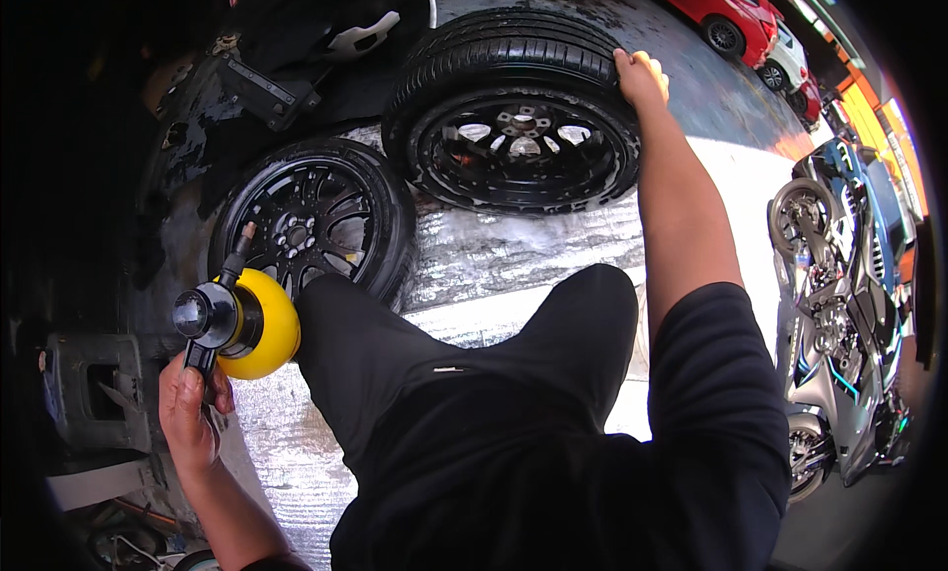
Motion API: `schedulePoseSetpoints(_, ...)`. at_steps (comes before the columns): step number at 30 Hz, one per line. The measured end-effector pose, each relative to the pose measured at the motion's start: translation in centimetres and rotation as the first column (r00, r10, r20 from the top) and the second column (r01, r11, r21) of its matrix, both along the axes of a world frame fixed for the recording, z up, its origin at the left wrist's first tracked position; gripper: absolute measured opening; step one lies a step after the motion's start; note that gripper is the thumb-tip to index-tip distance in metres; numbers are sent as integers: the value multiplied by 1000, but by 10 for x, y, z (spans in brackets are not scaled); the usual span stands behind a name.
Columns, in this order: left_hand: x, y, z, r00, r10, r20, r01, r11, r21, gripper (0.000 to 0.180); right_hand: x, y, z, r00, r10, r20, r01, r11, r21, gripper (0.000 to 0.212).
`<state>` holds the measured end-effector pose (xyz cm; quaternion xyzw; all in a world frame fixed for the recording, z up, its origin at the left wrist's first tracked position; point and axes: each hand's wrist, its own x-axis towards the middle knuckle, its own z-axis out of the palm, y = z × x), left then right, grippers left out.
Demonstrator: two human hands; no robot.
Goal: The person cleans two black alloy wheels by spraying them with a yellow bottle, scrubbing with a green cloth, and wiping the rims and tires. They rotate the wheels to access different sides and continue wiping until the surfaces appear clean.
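My left hand (192, 408) is closed round the black handle of a pump sprayer with a yellow bottle (269, 326). The sprayer is tilted, its nozzle pointing away from me. Ahead, a black wheel with its tyre (513, 55) stands tipped, the wet hollow side of its rim facing me. My right hand (645, 80) grips this tyre at its upper right edge, fingers over the tread. Left of it, a second black spoked wheel (296, 230) lies on the floor, partly hidden by the sprayer and my left knee.
Wet floor (513, 245) shines between the wheels and my legs. A grey plastic stool (99, 393) is at the left. Dark car parts (267, 92) lie at the far left. A motorcycle (839, 314) stands on the right, and a red car (716, 13) is parked beyond.
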<state>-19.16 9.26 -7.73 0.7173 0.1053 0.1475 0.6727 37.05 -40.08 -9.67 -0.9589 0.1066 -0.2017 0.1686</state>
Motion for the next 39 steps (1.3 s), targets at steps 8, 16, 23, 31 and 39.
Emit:
schedulePoseSetpoints(8, 171, -105, -19, 975, -189, -115, 129, 908, -399, 39, -4, -11, -3, 998, 32, 54, -34, 999, 32, 56)
schedulePoseSetpoints(16, 191, -198, -111, 957, -271, -101, 219, 908, -358, 36, -3, -6, -17, 996, 43, 83, -47, 998, 45, 57)
schedulePoseSetpoints(23, 172, -209, -115, 982, -167, -87, 107, 878, -467, 34, 7, -21, -21, 996, 19, 86, -23, 999, 46, 60)
schedulePoseSetpoints(31, 192, -197, -161, 953, 16, -304, -211, 755, -621, 32, 14, -32, -25, 995, 30, 94, -39, 995, 95, 59)
schedulePoseSetpoints(39, 183, -213, -178, 985, -19, -171, -83, 818, -569, 33, 32, -53, -30, 996, 21, 82, -25, 998, 51, 66)
